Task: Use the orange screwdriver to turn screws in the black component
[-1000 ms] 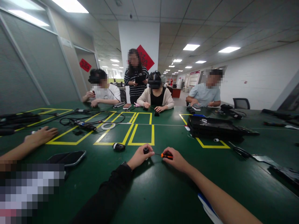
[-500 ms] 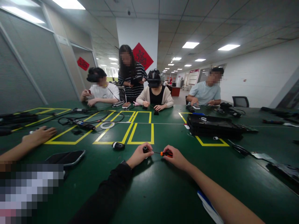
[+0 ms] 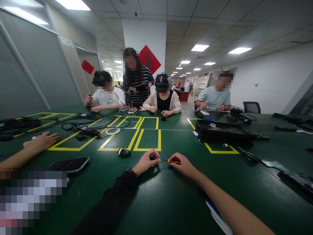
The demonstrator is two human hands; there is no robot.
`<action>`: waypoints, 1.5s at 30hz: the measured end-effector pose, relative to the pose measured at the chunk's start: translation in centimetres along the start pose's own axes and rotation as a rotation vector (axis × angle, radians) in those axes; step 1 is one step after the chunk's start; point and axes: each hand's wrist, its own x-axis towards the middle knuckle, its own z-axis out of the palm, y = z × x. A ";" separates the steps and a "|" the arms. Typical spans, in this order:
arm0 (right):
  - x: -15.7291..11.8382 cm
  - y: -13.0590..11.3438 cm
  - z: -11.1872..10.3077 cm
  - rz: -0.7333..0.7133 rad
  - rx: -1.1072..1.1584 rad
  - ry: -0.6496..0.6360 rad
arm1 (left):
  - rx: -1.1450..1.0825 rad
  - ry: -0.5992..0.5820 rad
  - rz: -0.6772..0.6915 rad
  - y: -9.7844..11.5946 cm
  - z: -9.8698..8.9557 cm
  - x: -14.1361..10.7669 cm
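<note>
The left hand (image 3: 144,163) curled its fingers around a small black cylindrical piece with a dark hollow in its top (image 3: 152,156), thumb pressed against its near side. The right hand (image 3: 184,166) pinched, between thumb and fingertips, a slim screwdriver with an orange-and-black handle (image 3: 174,161). Its thin dark metal shaft (image 3: 164,160) bridged the gap to the left fingertips; whether the tip met the cylindrical piece could not be told.

That was the likeliest source of trouble: with the shaft pointing sideways at the left thumb, a slip under push might have jabbed a fingertip. The cylindrical piece, being round and apparently smooth, could have turned in the left grip if the shaft pressed or twisted against it. A light pinch on the handle could also have let the tip wander.

Beyond the hands, a black, rounded object with a white end (image 3: 124,152) lay on the glossy dark-green tabletop (image 3: 151,202), near the left wrist, where a sideways swing might have set it rolling. A flat blue-and-white object (image 3: 216,215) lay beside the right forearm; an elbow shift could have nudged it.
</note>
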 end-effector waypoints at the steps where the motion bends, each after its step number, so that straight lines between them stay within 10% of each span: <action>1: 0.0 0.1 0.1 0.009 -0.002 0.005 | 0.005 -0.001 -0.001 0.1 0.0 0.0; 45: 0.1 0.6 -0.1 -0.022 0.013 0.001 | 0.082 0.013 0.020 -0.6 0.0 0.1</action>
